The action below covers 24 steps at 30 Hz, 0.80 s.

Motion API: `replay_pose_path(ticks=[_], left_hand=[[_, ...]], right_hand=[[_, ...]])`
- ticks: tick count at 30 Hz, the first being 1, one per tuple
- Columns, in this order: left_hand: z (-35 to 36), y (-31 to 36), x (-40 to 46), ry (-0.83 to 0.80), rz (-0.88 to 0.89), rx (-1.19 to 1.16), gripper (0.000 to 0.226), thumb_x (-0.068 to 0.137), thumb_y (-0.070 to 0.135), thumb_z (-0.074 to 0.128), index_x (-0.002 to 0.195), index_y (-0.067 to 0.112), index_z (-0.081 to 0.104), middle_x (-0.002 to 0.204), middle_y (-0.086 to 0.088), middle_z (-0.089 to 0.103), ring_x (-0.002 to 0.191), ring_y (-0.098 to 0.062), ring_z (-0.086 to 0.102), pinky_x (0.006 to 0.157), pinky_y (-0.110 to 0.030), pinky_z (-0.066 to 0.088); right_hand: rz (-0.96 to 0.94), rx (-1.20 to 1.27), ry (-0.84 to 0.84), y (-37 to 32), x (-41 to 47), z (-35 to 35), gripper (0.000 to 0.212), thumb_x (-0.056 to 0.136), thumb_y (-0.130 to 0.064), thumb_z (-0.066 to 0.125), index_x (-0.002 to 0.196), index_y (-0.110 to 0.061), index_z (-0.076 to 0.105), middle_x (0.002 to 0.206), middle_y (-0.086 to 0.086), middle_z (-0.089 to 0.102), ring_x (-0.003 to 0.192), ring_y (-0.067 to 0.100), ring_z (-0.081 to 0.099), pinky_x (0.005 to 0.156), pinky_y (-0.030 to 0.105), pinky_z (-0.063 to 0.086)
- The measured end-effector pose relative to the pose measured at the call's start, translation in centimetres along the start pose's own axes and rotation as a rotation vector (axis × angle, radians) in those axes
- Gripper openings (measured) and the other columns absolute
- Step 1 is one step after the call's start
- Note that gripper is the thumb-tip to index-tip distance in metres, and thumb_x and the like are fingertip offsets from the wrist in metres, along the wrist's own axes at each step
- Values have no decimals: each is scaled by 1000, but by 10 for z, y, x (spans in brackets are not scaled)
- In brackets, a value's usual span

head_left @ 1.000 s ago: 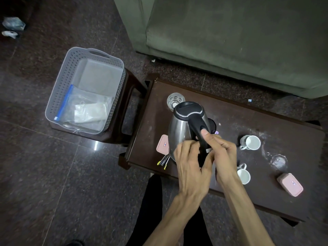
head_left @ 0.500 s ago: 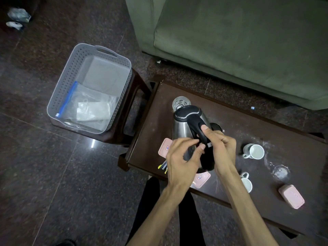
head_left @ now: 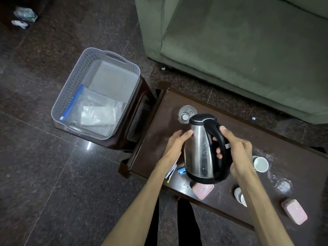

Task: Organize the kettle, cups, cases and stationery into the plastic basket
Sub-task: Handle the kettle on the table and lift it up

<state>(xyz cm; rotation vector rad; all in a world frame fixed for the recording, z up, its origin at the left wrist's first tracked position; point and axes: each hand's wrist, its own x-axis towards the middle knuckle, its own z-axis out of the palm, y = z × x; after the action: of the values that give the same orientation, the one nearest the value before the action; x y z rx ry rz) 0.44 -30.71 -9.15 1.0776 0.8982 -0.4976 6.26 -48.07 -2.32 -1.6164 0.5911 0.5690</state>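
Observation:
A steel kettle (head_left: 200, 150) with a black lid and handle hangs tilted above the dark table (head_left: 156, 132). My right hand (head_left: 237, 153) grips its black handle. My left hand (head_left: 174, 144) has straight fingers touching the kettle's steel side. The grey plastic basket (head_left: 71, 89) stands on a stool to the left and holds a clear zip bag (head_left: 99, 112). Pink cases lie on the table in front of the kettle (head_left: 202, 190) and at the far right (head_left: 293, 211). Two white cups (head_left: 260, 164) (head_left: 239, 194), pens and a blue stapler (head_left: 181, 170) lie there too.
A clear glass (head_left: 186, 114) stands behind the kettle, and another glass (head_left: 283, 185) sits at the right. A green sofa (head_left: 239, 47) runs along the far side of the table. The brown stool (head_left: 134, 121) separates basket and table. Dark stone floor lies around.
The kettle has come up off the table and tilted. My left hand left the handle and now touches the steel side. My right hand keeps the handle.

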Motion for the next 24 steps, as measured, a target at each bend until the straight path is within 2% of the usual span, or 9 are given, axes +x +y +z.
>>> replay_pose_path(ticks=[2,4,6,10,13,16,21,24], left_hand=[[0,-5,10,-44,44,67,50,81,63,68,121,33,73,124,12,74,118,-5,67,106,-34,46],[1,-8,15,-67,84,52,29,83,65,64,98,44,78,105,21,78,98,7,71,94,-31,48],[4,-11,16,-70,92,-4,27,81,66,65,91,45,79,100,24,78,89,11,71,83,-26,45],[6,-13,17,-63,80,-44,48,77,66,67,104,26,75,101,17,79,90,7,72,84,-27,47],[8,-11,17,-58,60,-40,60,76,68,67,114,21,72,110,10,79,102,-4,73,96,-34,51],[11,-9,17,-46,50,-38,61,78,68,65,116,22,72,114,6,78,112,-14,71,109,-42,48],[15,-7,17,-37,51,-43,63,82,67,62,125,20,69,120,3,76,115,-15,69,112,-44,47],[17,-4,19,-32,51,-43,56,91,60,60,126,18,68,121,1,76,116,-17,70,112,-46,47]], right_hand=[[11,-9,-3,-5,4,0,56,80,-57,80,73,-2,79,51,14,60,42,21,47,43,24,41],[20,-22,-8,-10,7,2,52,82,-54,80,71,-3,79,53,13,59,43,22,47,43,25,40],[31,-43,-11,-13,8,3,52,82,-54,80,72,-3,78,52,13,57,43,22,45,44,25,40],[43,-70,-24,-18,8,4,58,80,-56,80,75,2,77,49,13,55,40,22,43,43,24,40],[44,-80,-16,-21,10,4,66,79,-56,80,80,9,74,49,13,55,40,21,43,43,23,40],[53,-91,-7,-24,12,5,65,76,-59,81,80,6,76,48,13,56,39,21,44,42,22,40],[60,-92,-5,-28,16,9,56,75,-57,83,74,-1,80,65,19,65,43,21,47,44,25,41],[64,-109,-2,-31,18,10,57,74,-60,82,74,-3,81,63,17,64,42,20,48,44,24,42]])
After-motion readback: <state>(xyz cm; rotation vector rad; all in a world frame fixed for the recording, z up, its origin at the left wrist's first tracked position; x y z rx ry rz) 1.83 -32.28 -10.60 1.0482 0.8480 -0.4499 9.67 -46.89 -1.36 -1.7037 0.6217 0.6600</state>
